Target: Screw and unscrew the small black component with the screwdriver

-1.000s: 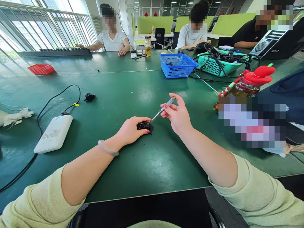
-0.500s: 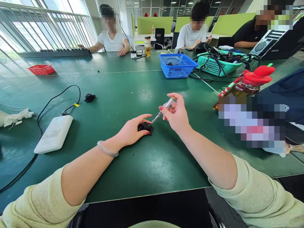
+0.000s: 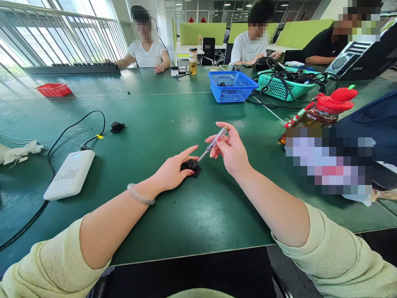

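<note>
A small black part (image 3: 194, 167) with a glossy, uneven top and a flat base rests on the green table. My left hand (image 3: 175, 170) holds it, thumb on the near side and fingers on the far side. In my right hand (image 3: 232, 149) is a screwdriver (image 3: 214, 143) with a clear handle, slanting down to the left. Its tip meets the black part at the upper right edge; exactly what it touches there is too small to tell.
A second black part (image 3: 117, 126) lies to the left, near a white power bank (image 3: 70, 174) with a black cable. Farther back are a red tray (image 3: 53, 90), a blue basket (image 3: 233, 87) and a green basket (image 3: 279, 87) of cables. A red-lidded bottle (image 3: 325, 109) stands right. Several people sit opposite.
My right thumb and fingers have shifted around the screwdriver's handle. The screwdriver's tip stays at the black part, and my left hand has hardly moved.
</note>
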Tool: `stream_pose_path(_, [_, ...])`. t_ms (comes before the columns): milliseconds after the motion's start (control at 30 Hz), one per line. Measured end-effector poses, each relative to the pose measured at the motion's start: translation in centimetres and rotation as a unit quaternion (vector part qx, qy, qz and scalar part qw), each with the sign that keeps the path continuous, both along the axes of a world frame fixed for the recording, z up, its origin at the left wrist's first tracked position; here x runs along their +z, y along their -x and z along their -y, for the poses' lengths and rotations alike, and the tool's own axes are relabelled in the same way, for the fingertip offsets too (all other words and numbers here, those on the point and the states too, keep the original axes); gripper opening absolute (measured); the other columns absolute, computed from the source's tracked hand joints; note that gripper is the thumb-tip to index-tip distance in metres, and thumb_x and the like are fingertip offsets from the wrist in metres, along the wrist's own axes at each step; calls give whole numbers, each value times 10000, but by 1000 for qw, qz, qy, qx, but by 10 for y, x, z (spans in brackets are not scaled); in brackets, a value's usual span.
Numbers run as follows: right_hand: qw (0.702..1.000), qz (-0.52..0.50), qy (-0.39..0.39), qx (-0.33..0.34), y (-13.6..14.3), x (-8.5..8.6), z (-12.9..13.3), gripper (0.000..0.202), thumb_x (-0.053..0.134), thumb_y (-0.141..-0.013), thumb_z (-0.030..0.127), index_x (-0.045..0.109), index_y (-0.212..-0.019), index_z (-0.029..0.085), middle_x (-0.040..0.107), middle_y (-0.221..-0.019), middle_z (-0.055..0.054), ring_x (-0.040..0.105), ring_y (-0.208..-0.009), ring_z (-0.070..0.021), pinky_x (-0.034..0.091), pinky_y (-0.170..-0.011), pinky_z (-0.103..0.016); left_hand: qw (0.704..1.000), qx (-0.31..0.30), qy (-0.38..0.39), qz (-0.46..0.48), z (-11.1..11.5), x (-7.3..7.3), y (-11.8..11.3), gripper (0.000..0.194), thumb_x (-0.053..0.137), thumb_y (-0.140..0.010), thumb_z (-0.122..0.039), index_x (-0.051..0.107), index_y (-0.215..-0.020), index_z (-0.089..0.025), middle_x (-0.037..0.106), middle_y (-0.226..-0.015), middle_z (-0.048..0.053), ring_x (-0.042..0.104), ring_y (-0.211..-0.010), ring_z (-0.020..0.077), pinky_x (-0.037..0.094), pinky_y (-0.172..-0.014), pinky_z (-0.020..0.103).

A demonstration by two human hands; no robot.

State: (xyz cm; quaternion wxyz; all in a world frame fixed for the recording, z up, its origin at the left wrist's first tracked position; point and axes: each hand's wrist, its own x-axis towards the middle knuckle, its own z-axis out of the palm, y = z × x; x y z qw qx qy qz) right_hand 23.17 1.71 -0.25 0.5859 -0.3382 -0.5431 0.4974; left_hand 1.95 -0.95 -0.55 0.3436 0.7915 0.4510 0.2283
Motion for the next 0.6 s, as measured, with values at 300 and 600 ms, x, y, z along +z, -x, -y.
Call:
stream_pose_path(300, [990, -50, 107, -79, 0, -1, -7, 367, 775, -785, 325, 443, -924, 252, 644, -717, 75, 572, -496, -73, 456, -490, -213, 1000, -2, 1, -2, 0, 1, 1, 773, 610, -869, -180, 313, -1576, -278, 666, -1371, 26, 649, -1221, 231, 418, -1147, 446])
stream_pose_path(600, [984, -72, 131, -102, 2, -1, -6, 153, 528, -857, 123, 469, -944, 235, 660, -718, 68, 527, -451, -59, 421, -483, -209, 1000, 6, -2, -4, 1, 0, 1, 758, 622, -865, -180, 342, -1562, -285, 636, -1412, 24, 597, -1305, 227, 394, -1176, 447])
